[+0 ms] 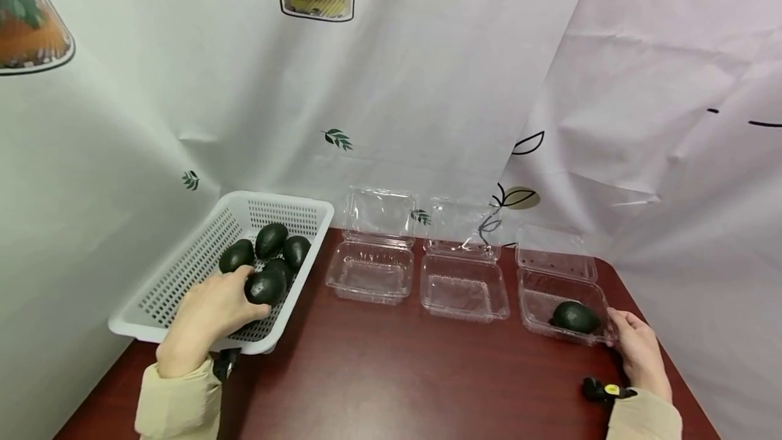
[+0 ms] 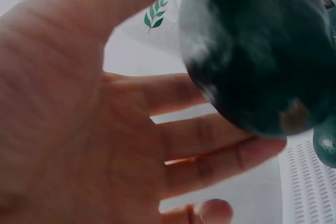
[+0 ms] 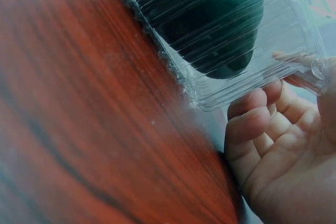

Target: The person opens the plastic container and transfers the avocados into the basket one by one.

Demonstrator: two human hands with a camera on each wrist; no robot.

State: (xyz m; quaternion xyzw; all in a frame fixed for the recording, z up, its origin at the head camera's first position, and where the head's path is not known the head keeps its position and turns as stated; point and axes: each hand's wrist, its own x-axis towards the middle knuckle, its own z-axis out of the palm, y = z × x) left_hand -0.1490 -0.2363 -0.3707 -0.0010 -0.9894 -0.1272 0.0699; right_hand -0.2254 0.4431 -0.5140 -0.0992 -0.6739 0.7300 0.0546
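My left hand (image 1: 210,307) reaches into a white perforated plastic basket (image 1: 123,326) and grips a dark green avocado (image 1: 266,288) between thumb and fingers. In the left wrist view the held avocado (image 2: 257,51) lies against the fingers, with a brown spot near its lower end. Several other avocados (image 1: 271,241) lie beside it in the basket. At the far right, my right hand (image 1: 638,345) pinches the right edge of a lidded clear plastic container (image 1: 533,294). One avocado (image 1: 576,317) lies inside that container, seen through its ribbed wall in the right wrist view.
Two more clear containers, a left one (image 1: 369,277) and a middle one (image 1: 462,290), stand in the row with lids raised behind them. All rest on a reddish-brown table (image 1: 415,379). A white printed sheet (image 1: 427,87) hangs close behind the table.
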